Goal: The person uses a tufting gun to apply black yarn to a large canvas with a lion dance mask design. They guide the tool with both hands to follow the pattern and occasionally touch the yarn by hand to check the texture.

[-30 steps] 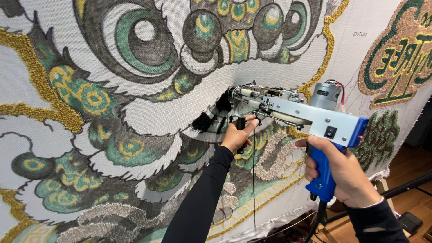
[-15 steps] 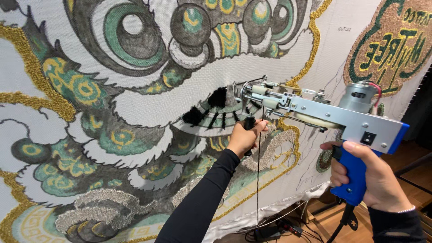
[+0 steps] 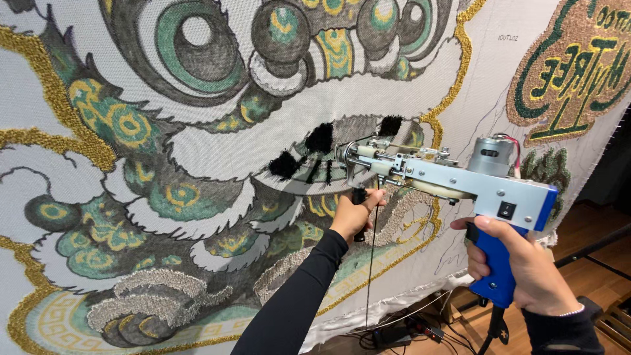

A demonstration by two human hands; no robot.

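Two bare hands steady a tufting gun (image 3: 453,181) against a large stretched cloth (image 3: 197,171) that fills most of the head view. The right hand (image 3: 526,269) has its grip clenched around the gun's blue handle (image 3: 493,273), forefinger laid up near the grey body just below a small black switch (image 3: 507,210). The left hand (image 3: 355,213), at the end of a black sleeve (image 3: 289,309), is closed on a short black front handle (image 3: 359,197) that hangs under the gun's nose. The gun is held level, its needle end (image 3: 345,154) touching the cloth just beside three tufts of black yarn (image 3: 320,138). A round silver motor (image 3: 490,154) sits on top of the gun near its rear. A thin dark strand of yarn (image 3: 373,263) hangs straight down from the front of the gun, passing beside the left hand. The cloth bears a lion-like face worked in green, gold, grey and white, with big round eyes (image 3: 197,39) near the top and gold trim (image 3: 59,131) on the left. A second green and gold patch (image 3: 572,72) lies at upper right. Below the cloth's lower edge, cables (image 3: 407,329) lie on a wooden floor (image 3: 591,263).
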